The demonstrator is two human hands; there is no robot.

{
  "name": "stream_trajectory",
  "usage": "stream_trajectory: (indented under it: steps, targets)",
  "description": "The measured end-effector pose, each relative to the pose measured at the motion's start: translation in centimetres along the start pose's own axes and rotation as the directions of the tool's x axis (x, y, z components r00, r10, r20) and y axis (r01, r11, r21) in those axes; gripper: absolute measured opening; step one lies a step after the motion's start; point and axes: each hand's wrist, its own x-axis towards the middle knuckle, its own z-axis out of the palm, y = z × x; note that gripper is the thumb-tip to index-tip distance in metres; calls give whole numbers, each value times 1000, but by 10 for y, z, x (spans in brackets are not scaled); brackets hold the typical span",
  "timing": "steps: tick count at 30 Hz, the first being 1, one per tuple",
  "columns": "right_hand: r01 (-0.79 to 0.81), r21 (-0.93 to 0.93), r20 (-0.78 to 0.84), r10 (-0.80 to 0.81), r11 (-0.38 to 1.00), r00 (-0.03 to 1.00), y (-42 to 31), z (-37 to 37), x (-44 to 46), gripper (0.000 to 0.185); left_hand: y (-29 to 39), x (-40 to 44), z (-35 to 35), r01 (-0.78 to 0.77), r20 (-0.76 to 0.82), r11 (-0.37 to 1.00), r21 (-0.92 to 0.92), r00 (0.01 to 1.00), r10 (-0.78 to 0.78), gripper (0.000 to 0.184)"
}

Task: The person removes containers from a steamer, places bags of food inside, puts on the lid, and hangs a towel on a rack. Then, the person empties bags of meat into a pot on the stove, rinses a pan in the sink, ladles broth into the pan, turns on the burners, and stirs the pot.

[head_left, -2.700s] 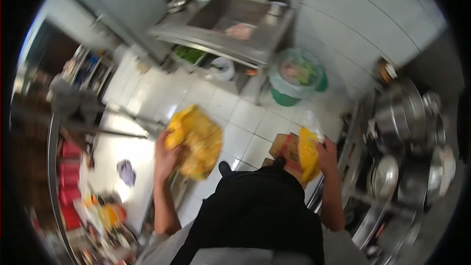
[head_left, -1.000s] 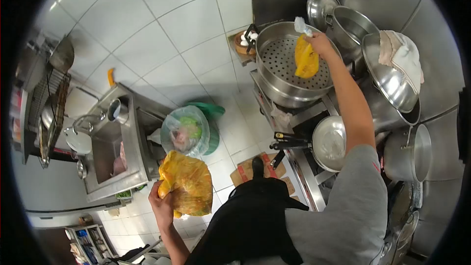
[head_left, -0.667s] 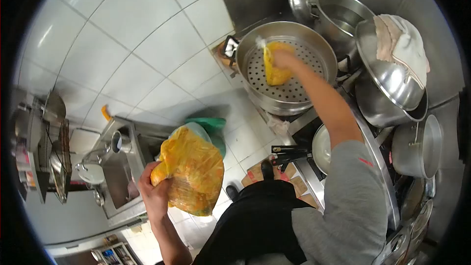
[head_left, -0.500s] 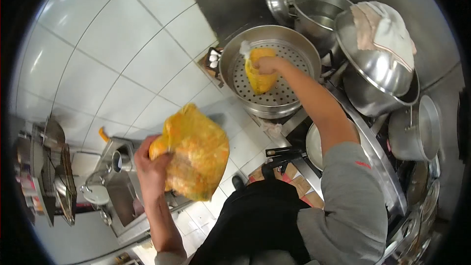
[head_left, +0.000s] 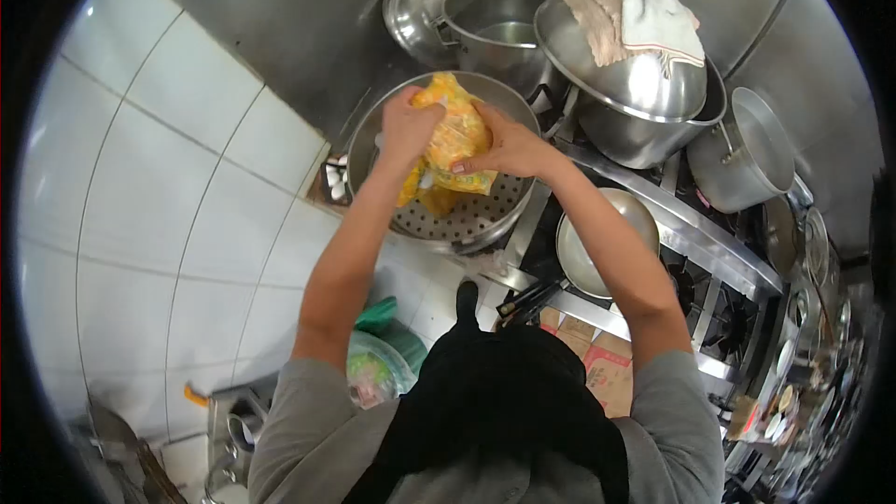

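Big yellow bag (head_left: 460,133) has swung over the perforated pot (head_left: 474,218), clamped between your left hand (head_left: 409,129) and right hand (head_left: 512,147); smaller yellow bag (head_left: 437,200) sits below your grip. Probably soft, weighty, slick film: hold both sides, palms wide.

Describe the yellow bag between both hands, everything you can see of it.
The bag looks like thin, shiny plastic, wrinkled and bulging, mottled yellow and orange; its contents cannot be identified. The left hand holds its left side, the right hand its right. It is over the perforated steamer pot, partly covering another yellow bag; whether the two touch is unclear.
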Motion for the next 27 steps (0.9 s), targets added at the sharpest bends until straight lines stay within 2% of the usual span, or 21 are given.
stream_trajectory:
  steps: [2,3,5,6,9,10,12,13,15,18,21,22,24,25,27]
  targets:
    - [-117,119,59,111,986,992,36,14,24,115,-29,30,13,69,89,998,-13,994,-67,25]
    - [-175,175,96,160,969,982,48,16,35,113,-67,51,19,46,106,999,-5,993,-45,26]
    - [-215,73,58,211,974,976,64,31,48,108,-144,87,33,15,136,1000,14,991,-17,27]
    - [-239,28,44,237,971,970,64,36,51,106,-114,77,29,171,210,979,-108,967,-146,27]
    - [-312,154,77,303,937,950,49,48,55,104,-96,75,5,156,244,978,-135,962,-120,20]
    - [-314,-49,4,314,948,949,57,61,60,92,-105,80,-7,136,220,979,-150,970,-101,17]
    - [-306,-270,10,321,913,947,59,72,63,80,-118,95,-35,91,186,980,-174,981,-58,12]
    - [-297,-373,17,327,879,945,60,79,61,74,-121,101,-47,135,197,966,-220,976,-91,11]
    - [-253,-500,31,309,828,950,42,86,52,63,-93,108,-73,215,210,927,-307,965,-154,10]
    - [-148,-693,111,307,705,945,43,109,48,49,-69,117,-74,131,251,950,-285,966,-59,13]
    - [-12,-773,220,285,634,933,47,119,52,35,-66,140,-72,74,353,991,-114,935,-29,16]
    - [33,-785,253,271,619,929,48,117,56,31,-65,148,-70,79,384,989,-128,923,-24,17]
    - [2,-772,319,386,636,866,24,106,61,26,-68,161,-69,92,446,985,-149,895,-17,19]
    - [-11,-767,355,438,642,826,15,101,64,25,-70,165,-65,27,460,993,-116,888,30,19]
    - [-82,-753,278,430,652,859,30,122,49,25,-74,174,-47,-113,485,992,-60,865,128,19]
